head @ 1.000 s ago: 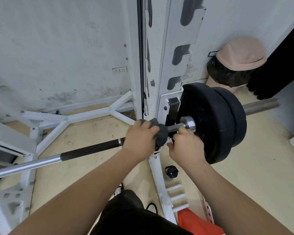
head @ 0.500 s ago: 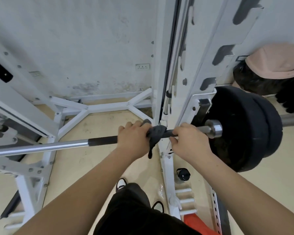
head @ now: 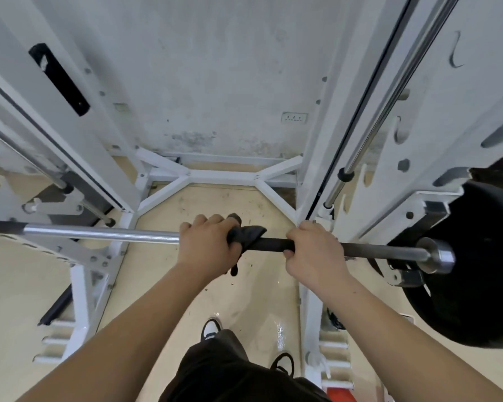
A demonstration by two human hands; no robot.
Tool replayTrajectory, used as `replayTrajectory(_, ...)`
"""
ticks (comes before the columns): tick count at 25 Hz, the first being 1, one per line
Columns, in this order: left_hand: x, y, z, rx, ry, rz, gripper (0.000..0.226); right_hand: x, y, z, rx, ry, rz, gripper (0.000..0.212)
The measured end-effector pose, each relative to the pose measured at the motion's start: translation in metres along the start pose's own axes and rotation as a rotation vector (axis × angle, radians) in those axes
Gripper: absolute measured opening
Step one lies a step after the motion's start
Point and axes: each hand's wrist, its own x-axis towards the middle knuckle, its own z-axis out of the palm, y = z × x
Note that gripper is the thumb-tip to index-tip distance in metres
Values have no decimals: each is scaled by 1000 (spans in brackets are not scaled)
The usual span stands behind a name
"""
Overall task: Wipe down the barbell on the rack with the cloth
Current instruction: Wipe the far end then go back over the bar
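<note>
The barbell (head: 99, 234) lies across the white rack, chrome on the left and dark on its grip section. Black weight plates (head: 476, 271) load its right end past a chrome collar (head: 439, 255). My left hand (head: 206, 245) is wrapped over the bar with a dark grey cloth (head: 249, 234) under its fingers; a corner of the cloth sticks out to the right and a strip hangs below. My right hand (head: 314, 250) grips the dark section of the bar just right of the cloth.
White rack uprights (head: 360, 111) rise close on both sides, with a chrome guide rod (head: 369, 132) on the right. A white floor brace (head: 221, 178) runs along the stained wall. My shoes (head: 211, 329) stand on the beige floor below the bar.
Both hands have slid left along the bar, away from the collar and plates. The view has swung left, so the plates now sit at the right edge.
</note>
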Motion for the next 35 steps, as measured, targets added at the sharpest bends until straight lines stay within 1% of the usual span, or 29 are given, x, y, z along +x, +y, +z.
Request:
replayTrajectory(1, 2, 8, 0, 0, -4, -19, 28, 0, -2, 2, 3, 1, 6, 16)
replayTrajectory(2, 1, 23, 2, -7, -19, 8, 27, 0, -2, 4, 3, 0, 13, 17)
replayTrajectory(4, -5, 55, 11, -38, -50, 172, 27, -2, 3, 5, 16, 15, 22, 16)
replayTrajectory(6, -4, 53, 13, -82, -73, 288, 28, -8, 13, 3, 48, 71, 19, 15)
replayTrajectory(7, -1, 43, 11, -90, -75, 285, 30, -14, 20, 1, 58, 107, 15, 16)
replayTrajectory(9, 1, 30, 10, -71, -34, 201, 31, -28, 41, -3, 57, 186, 18, 16)
replayTrajectory(11, -3, 50, 13, -37, 13, 124, 29, -41, 66, -6, 51, 220, 67, 18)
replayTrajectory(12, -3, 73, 15, -39, 17, 150, 29, -46, 77, -7, 54, 217, 103, 19)
replayTrajectory(14, -10, 119, 25, -49, -16, 305, 34, -56, 97, -10, 60, 216, 156, 21)
replayTrajectory(15, -12, 127, 31, -46, -23, 387, 38, -62, 106, -12, 59, 227, 172, 20)
replayTrajectory(17, -6, 114, 30, -54, -19, 472, 43, -74, 126, -17, 45, 261, 197, 16)
replayTrajectory(18, -3, 101, 28, -44, -19, 476, 44, -82, 136, -20, 40, 270, 220, 15)
replayTrajectory(20, -1, 83, 23, -13, -24, 412, 45, -100, 158, -23, 53, 273, 300, 16)
replayTrajectory(22, 2, 99, 16, -33, -29, 339, 42, -112, 176, -22, 138, 249, 389, 20)
replayTrajectory(23, 2, 121, 13, -76, -23, 355, 40, -114, 182, -21, 211, 231, 424, 22)
replayTrajectory(24, 0, 148, 11, -131, -25, 423, 40, -116, 186, -20, 285, 221, 446, 23)
replayTrajectory(26, -4, 201, 17, -204, -21, 708, 45, -114, 187, -17, 348, 230, 441, 17)
replayTrajectory(28, 2, 243, 28, -154, -3, 1013, 47, -114, 186, -14, 365, 244, 465, 8)
replayTrajectory(29, 7, 260, 34, -105, -13, 1090, 48, -114, 187, -14, 384, 249, 503, 7)
replayTrajectory(31, 14, 281, 45, -5, -23, 1105, 46, -116, 189, -15, 391, 221, 586, 9)
replayTrajectory(32, 16, 286, 49, 43, -3, 1098, 43, -116, 188, -18, 366, 198, 608, 9)
replayTrajectory(33, 16, 288, 49, 85, -2, 1099, 42, -115, 187, -20, 336, 173, 613, 9)
replayTrajectory(35, 12, 288, 43, 143, -55, 1062, 46, -113, 186, -23, 294, 146, 619, 11)
